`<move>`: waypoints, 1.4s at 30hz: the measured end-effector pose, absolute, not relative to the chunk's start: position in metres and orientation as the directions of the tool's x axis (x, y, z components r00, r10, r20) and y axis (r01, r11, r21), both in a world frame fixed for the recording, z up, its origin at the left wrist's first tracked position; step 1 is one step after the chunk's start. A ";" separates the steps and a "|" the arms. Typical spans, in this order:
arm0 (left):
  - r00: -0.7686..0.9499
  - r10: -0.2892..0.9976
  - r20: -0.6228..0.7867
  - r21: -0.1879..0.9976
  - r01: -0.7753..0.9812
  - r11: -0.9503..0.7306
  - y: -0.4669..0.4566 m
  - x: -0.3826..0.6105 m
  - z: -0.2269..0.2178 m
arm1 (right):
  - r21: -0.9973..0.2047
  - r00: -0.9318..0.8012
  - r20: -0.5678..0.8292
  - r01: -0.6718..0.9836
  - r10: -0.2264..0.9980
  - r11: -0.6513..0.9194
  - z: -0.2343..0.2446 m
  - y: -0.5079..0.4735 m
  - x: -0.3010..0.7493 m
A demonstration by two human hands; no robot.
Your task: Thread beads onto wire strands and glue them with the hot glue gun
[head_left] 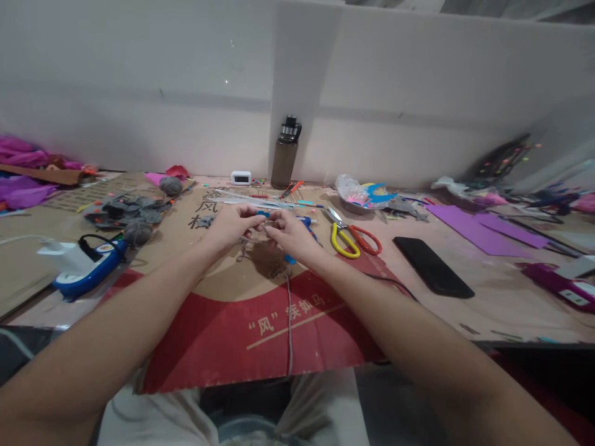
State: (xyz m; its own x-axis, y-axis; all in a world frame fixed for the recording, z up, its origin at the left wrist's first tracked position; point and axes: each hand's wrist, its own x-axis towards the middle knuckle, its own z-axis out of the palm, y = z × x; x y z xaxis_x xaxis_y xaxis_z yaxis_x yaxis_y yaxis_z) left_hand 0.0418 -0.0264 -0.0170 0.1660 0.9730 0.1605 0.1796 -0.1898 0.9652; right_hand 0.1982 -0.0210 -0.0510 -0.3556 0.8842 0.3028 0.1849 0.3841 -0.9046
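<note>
My left hand [232, 225] and my right hand [290, 236] meet above the cardboard sheet, fingertips pinched close together. What they pinch is small and mostly hidden by the fingers. A bit of blue [263, 214] shows at the fingertips, and another blue piece [289, 259] lies just under my right hand. Grey yarn [290, 316] trails from below the hands across the red printed part of the cardboard [199, 334] to its front edge. Behind my right hand, a blue tool [307, 224], perhaps a glue gun, is partly covered.
Scissors [346, 235] with yellow and red handles and a black phone [432, 266] lie to the right. A bottle [284, 155] stands at the wall. Grey yarn balls [138, 232] and a blue power strip [88, 272] are left; purple sheets [474, 232] lie far right.
</note>
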 end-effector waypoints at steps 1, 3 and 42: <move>0.161 0.974 0.157 0.963 0.192 -0.187 -0.027 0.042 -0.017 | -0.896 -0.328 0.312 0.211 0.892 0.391 -0.051 -0.020 0.200; 0.162 0.978 0.134 0.966 0.198 -0.165 -0.027 0.042 -0.016 | -0.856 -0.255 0.377 0.272 0.890 0.441 -0.047 -0.020 0.204; 0.315 0.947 0.069 0.987 0.115 -0.110 -0.032 0.048 -0.012 | -0.812 -0.129 0.441 0.363 0.888 0.456 -0.024 -0.029 0.220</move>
